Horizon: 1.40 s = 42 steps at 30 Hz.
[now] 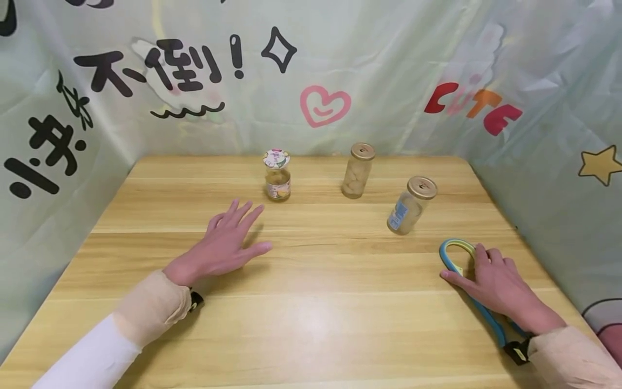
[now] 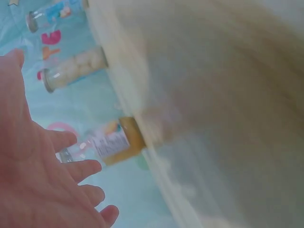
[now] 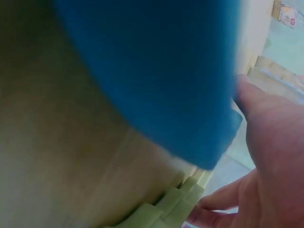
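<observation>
My left hand [image 1: 225, 243] hovers over the left of the table with fingers spread, holding nothing. Just beyond its fingertips stands a small jar [image 1: 278, 181] with a patterned lid and amber contents; the left wrist view shows its label too. On the right, my right hand [image 1: 502, 283] grips a blue and yellow-green jar opener [image 1: 488, 319], thumb on the left side and fingers over the right. Green teeth line the opener [image 3: 156, 213] in the right wrist view. The palm and sleeve hide part of its handles.
A gold-lidded jar with pale round contents [image 1: 356, 175] stands at the back of the wooden table [image 1: 301, 313]. Nearer, to its right, is another gold-lidded jar [image 1: 410, 210] with a blue label. A printed curtain [image 1: 389, 70] borders the table's back and sides.
</observation>
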Each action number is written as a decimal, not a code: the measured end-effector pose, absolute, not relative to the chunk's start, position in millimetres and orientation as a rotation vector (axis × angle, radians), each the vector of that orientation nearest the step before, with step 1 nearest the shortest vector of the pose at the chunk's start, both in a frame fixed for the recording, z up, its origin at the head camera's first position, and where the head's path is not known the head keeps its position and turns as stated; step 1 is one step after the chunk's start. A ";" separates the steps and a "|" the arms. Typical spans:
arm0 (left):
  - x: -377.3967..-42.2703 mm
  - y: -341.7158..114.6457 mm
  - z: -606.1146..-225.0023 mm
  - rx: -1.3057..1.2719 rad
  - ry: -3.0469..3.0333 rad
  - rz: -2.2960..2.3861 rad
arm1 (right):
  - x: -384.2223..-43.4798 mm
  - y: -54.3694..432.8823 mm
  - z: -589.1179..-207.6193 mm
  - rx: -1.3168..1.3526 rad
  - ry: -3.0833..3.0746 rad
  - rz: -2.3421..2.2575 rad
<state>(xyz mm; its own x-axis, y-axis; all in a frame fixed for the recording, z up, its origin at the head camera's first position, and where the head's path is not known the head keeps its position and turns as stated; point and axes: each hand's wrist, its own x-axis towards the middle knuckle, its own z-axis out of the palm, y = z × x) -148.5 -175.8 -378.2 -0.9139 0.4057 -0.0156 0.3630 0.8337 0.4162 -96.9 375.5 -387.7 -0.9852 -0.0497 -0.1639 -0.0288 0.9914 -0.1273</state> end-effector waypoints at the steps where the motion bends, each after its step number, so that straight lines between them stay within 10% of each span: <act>1: -149.9 -171.2 -376.8 0.618 2.898 0.636 | -97.1 375.9 -387.5 -0.051 2.958 -0.191; 42: -189.4 -38.8 -372.0 0.850 2.604 1.037 | -103.5 380.1 -384.0 -0.023 2.868 -0.258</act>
<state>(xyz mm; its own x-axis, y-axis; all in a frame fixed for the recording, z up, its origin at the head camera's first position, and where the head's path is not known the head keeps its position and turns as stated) -189.4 -38.8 -372.0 -0.8111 0.5848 0.0159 0.4356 0.5855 0.6837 -103.5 380.1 -384.0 -0.9659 -0.0387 -0.2561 0.0076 0.9841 -0.1773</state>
